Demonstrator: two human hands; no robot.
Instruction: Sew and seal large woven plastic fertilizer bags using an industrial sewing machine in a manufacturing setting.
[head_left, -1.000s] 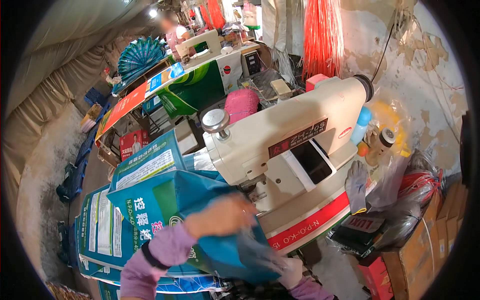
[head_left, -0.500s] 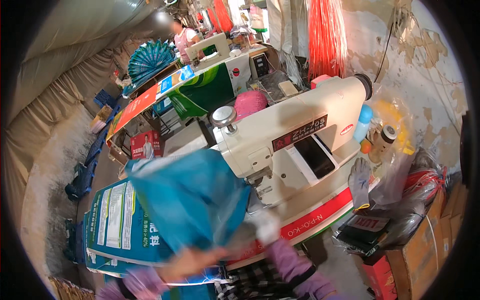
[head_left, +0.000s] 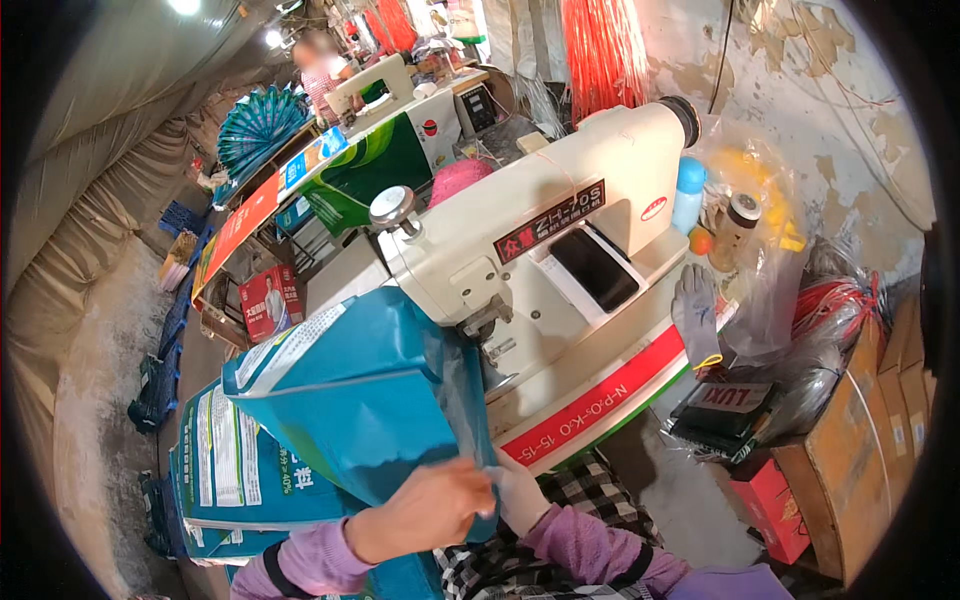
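Slantwise, teal sack (head_left: 350, 420), corner (head_left: 240, 386) leftward

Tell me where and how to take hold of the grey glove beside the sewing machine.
Pinch the grey glove by its yellow-edged cuff, coming from the near side, probably with the right hand. The cuff points back toward the person while the glove's fingers point away, so the cuff is the easier part to reach; the right hand is also the nearer one.

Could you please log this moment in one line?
left hand: at blue bag | right hand: at bag's near edge | sewing machine: right of bag
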